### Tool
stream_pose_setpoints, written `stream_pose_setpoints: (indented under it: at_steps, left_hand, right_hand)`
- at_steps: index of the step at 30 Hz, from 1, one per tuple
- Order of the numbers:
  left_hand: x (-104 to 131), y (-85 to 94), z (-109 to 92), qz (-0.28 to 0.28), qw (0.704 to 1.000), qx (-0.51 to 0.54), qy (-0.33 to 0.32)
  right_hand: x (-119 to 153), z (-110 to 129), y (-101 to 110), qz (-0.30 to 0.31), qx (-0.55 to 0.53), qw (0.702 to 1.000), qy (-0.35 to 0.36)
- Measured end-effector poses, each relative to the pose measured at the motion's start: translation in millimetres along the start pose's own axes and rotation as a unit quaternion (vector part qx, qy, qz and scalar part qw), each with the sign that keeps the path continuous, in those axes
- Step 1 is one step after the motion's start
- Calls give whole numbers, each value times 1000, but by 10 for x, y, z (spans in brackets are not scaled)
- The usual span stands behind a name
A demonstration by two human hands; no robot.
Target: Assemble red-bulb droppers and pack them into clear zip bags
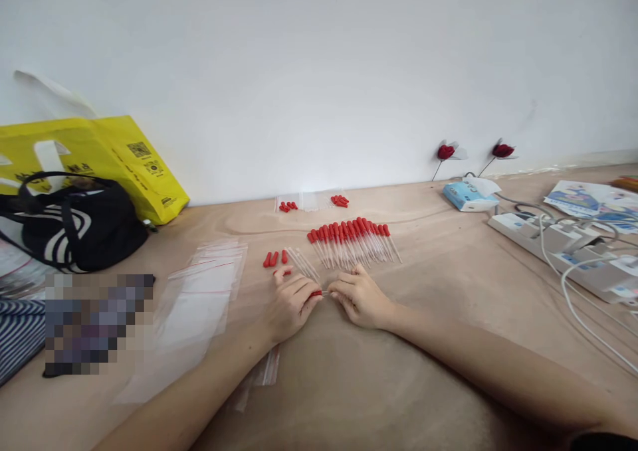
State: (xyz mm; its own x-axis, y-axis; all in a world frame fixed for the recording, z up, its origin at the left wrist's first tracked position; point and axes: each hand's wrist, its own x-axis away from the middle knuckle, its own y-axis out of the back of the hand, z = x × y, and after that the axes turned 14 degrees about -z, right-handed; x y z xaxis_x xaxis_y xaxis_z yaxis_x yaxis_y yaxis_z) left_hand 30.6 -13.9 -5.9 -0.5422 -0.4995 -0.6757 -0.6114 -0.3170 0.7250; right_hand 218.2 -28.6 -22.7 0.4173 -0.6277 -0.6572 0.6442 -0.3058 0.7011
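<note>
- pale wall (319,72) at the far side; brown tabletop (423,384) in front of it.
- on the near side of the tabletop's middle, a red bulb (316,293) and a slim clear tube (325,293) line up between the hands, long axis left to right; whether the tube sits inside is too small to tell.
- left hand (292,305) pinches the bulb, right hand (359,296) grips the tube and hides most of it; both are equally near.
- second bulb (282,273) at the left hand's far side, perhaps touching; i cannot tell.
- just far of the hands, loose tubes (304,264) slant, with three bulbs (274,259) to their left.
- red-topped droppers (343,238) in a row, close beyond the right hand.
- clear bags (204,298) to the left, power strip (538,245) well to the right.
</note>
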Motion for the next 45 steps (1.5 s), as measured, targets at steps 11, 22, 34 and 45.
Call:
stream_pose_setpoints:
  at_steps: [11, 22, 34, 45]
  left_hand:
    - [-184, 298, 439, 46, 990, -95, 89]
    - [-128, 359, 662, 174, 976, -100, 85]
    - [-193, 421, 579, 175, 962, -190, 89]
    - [-191, 286, 310, 92, 979, -128, 129]
  right_hand:
    - [-525, -65, 2, 4, 12, 974, -228]
    - [-977, -147, -601, 34, 191, 954, -229]
    - [-945, 71, -425, 117, 179, 935, -283]
    - [-776, 11, -218, 24, 183, 944, -275]
